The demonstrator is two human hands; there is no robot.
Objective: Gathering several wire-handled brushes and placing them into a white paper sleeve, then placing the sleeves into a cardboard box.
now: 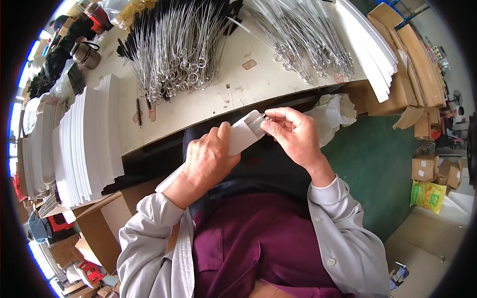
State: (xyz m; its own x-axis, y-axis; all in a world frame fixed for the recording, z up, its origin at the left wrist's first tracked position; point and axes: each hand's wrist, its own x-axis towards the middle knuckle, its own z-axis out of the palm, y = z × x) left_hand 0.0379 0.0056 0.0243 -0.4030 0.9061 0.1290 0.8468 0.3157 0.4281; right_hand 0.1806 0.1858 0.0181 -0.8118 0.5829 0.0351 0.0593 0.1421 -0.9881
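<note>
My left hand (207,155) is closed round a long, narrow white box (241,137), held tilted above my lap with one end up towards the right. In the box's open upper end sits a wire brush (256,124) with pale bristles; whether there is more than one I cannot tell. Thumb and fingers of my right hand (299,135) pinch the brush's tip at that opening. Beyond my hands, on the table (233,94), lies a big heap of wire-handled brushes (184,54) with looped ends and black bristles. A second bundle of looped wire brushes (310,44) is to its right.
Flat white boxes (82,146) stand stacked at the table's left, and more white boxes (370,49) lie at its right end. Cardboard cartons (397,59) adjoin the right side. A crumpled plastic bag (334,116) hangs by the front edge. A flask (85,53) stands far left.
</note>
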